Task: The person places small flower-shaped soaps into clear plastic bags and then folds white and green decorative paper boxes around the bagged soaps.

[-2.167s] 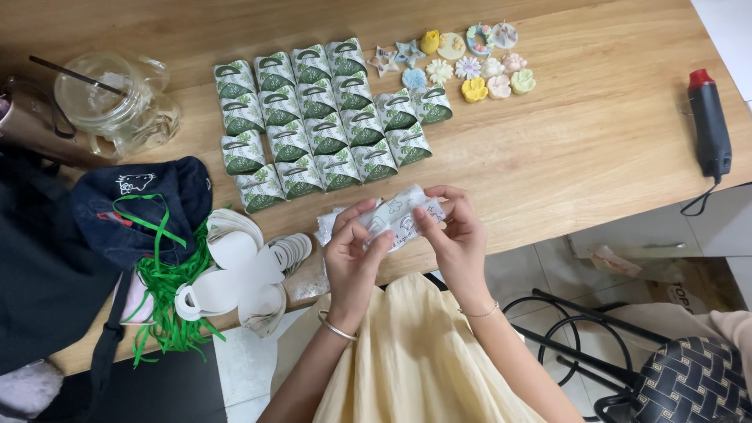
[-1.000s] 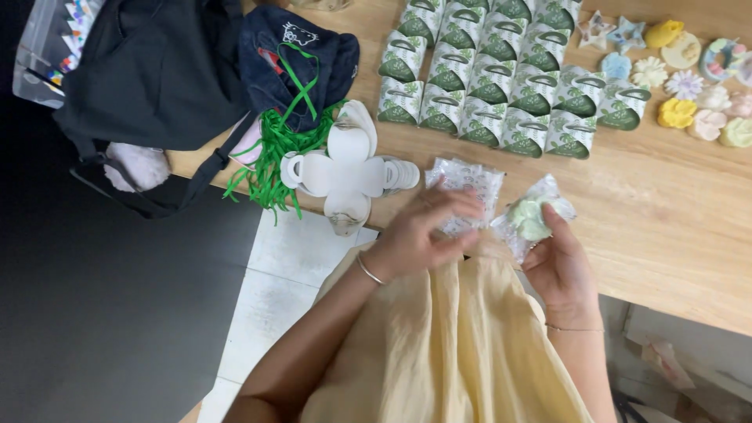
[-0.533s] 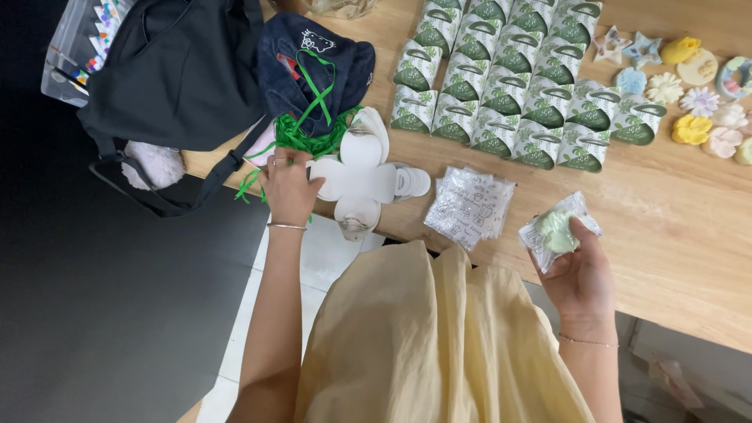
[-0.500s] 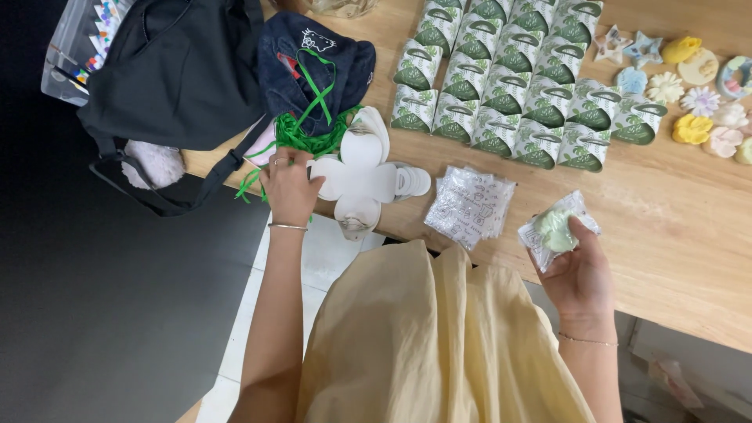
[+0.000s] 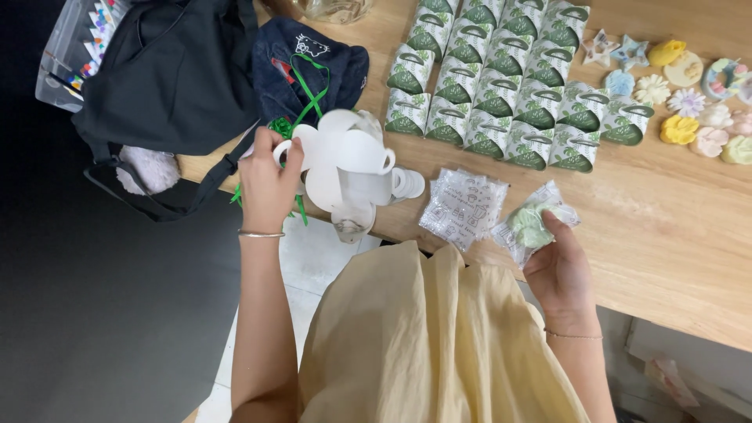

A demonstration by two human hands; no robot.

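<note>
Looking down from the head view, the left hand (image 5: 268, 182) pinches a stack of white die-cut cards (image 5: 345, 168) at the counter (image 5: 674, 219) edge, green ribbon (image 5: 301, 94) trailing toward twelve o'clock. The right hand (image 5: 558, 270) grips a clear bag holding a green soap (image 5: 533, 225), lying at three o'clock from the cards. A flat pile of clear bags (image 5: 462, 207) rests between them. Green-printed boxes (image 5: 509, 86) sit in rows at twelve o'clock.
</note>
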